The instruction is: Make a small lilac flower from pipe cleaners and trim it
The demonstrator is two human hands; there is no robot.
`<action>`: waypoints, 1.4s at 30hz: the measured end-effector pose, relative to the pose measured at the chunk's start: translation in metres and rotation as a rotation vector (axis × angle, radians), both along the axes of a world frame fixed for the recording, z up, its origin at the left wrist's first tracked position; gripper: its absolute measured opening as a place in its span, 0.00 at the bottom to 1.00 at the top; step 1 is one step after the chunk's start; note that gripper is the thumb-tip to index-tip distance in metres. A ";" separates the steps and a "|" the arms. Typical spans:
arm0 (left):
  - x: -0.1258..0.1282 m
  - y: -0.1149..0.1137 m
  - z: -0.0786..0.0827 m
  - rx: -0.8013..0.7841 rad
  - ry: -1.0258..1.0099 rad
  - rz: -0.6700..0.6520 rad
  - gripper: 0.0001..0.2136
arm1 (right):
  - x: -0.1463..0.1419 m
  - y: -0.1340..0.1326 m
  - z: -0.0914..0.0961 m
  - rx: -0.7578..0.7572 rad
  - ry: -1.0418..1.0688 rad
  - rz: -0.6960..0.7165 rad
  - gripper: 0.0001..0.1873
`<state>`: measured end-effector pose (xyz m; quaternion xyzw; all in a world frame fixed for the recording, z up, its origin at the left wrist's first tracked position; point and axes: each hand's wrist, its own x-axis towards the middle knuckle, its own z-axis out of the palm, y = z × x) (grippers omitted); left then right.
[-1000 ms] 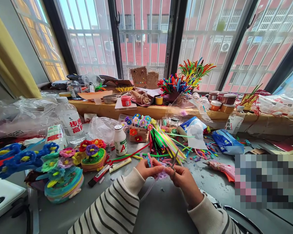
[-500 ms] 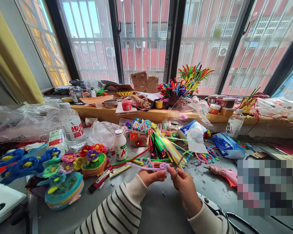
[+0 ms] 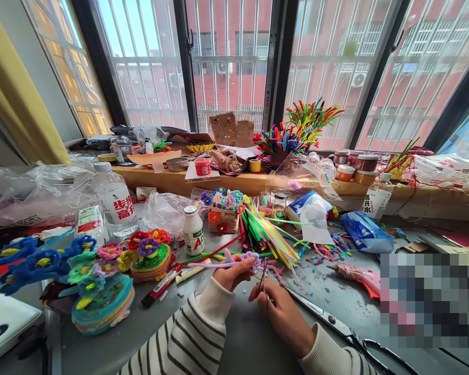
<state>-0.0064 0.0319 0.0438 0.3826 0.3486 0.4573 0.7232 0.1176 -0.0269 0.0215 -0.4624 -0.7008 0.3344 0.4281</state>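
Note:
My left hand (image 3: 231, 274) pinches a small purple pipe-cleaner flower (image 3: 252, 257), whose pale purple stem (image 3: 207, 264) runs off to the left. Just right of it, my right hand (image 3: 276, 308) is closed around a thin metal tool (image 3: 264, 275) that points up at the flower. Both hands hover over the grey table (image 3: 242, 333) close to my body, in striped sleeves.
Loose neon pipe cleaners (image 3: 268, 234) lie behind the hands. A small white bottle (image 3: 193, 230), a flower basket (image 3: 222, 216) and a water bottle (image 3: 116, 202) stand further back. Stacked pipe-cleaner flowers (image 3: 101, 297) sit left. Large scissors (image 3: 336, 323) and a pink glue gun (image 3: 355, 274) lie right.
Both hands have shifted slightly left and lower. The purple flower has turned so its stem lies out to the left, and the metal tool now stands upright beside it.

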 end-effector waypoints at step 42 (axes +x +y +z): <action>-0.001 0.005 -0.007 0.039 -0.094 -0.002 0.11 | 0.000 -0.001 0.002 0.012 -0.092 -0.028 0.29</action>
